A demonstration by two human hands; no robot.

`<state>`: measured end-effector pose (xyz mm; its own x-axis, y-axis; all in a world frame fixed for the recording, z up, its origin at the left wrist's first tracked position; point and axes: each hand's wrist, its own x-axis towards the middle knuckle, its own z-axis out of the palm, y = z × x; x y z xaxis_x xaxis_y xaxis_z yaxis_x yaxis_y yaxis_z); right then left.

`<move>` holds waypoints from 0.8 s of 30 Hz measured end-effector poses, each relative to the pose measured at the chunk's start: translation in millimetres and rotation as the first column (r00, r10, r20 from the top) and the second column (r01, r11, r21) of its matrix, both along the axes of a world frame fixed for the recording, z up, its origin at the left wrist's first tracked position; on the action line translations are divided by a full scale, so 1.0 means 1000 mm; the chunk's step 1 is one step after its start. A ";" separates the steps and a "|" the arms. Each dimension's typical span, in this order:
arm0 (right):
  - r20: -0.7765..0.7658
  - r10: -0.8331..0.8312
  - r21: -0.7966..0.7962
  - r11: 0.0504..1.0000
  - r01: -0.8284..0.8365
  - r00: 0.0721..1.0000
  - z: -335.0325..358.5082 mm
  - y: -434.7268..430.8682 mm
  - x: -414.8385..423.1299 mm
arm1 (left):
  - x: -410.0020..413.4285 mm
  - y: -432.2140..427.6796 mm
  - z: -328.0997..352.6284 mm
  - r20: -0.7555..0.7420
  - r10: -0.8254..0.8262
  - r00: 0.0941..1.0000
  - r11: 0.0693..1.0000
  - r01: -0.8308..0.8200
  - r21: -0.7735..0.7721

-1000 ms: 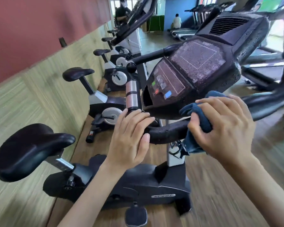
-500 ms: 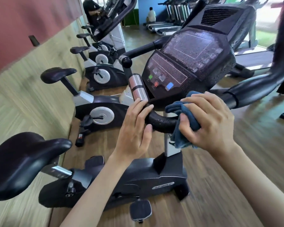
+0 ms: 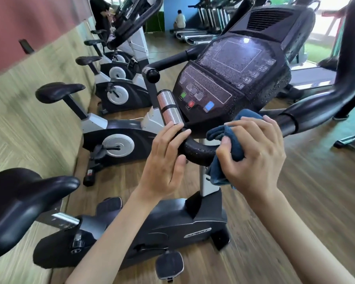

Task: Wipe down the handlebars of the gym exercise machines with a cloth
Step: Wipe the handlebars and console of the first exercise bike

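A black exercise bike handlebar curves below the console, wet with droplets. My right hand grips a dark blue cloth and presses it round the bar just right of the curve. My left hand is curled round the bar's left arm, fingers over it just below the silver pulse sensors. The bar's right arm rises toward the upper right.
The bike's black saddle sits at lower left, its pedal below. More bikes line the wall on the left. Treadmills stand at the back, where a person sits. Wooden floor spreads to the right.
The view has swung and closed in on the console. My right hand with the cloth has slid left along the bar toward the curve. My left hand keeps its hold.
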<state>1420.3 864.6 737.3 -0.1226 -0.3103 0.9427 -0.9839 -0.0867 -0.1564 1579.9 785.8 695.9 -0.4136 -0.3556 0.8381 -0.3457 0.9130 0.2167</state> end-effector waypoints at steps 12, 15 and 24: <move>-0.040 -0.202 0.139 0.969 0.206 0.979 0.000 0.005 0.052 | 0.010 -0.064 0.015 0.030 -0.140 0.990 0.966 0.143 -0.215; 0.056 -0.268 0.153 0.954 0.257 0.962 -0.004 0.005 0.060 | 0.015 -0.082 0.019 0.041 -0.177 0.983 0.965 0.182 -0.190; 0.171 -0.568 0.079 0.822 0.564 0.805 -0.014 -0.027 0.105 | 0.014 -0.117 0.014 0.090 -0.384 0.919 0.919 0.390 -0.059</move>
<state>1525.3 837.7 723.8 -0.4485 -0.1549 0.8802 -0.8118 0.4827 -0.3287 1593.5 668.5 710.3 -0.5689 -0.0926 0.8172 0.0257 0.9912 0.1302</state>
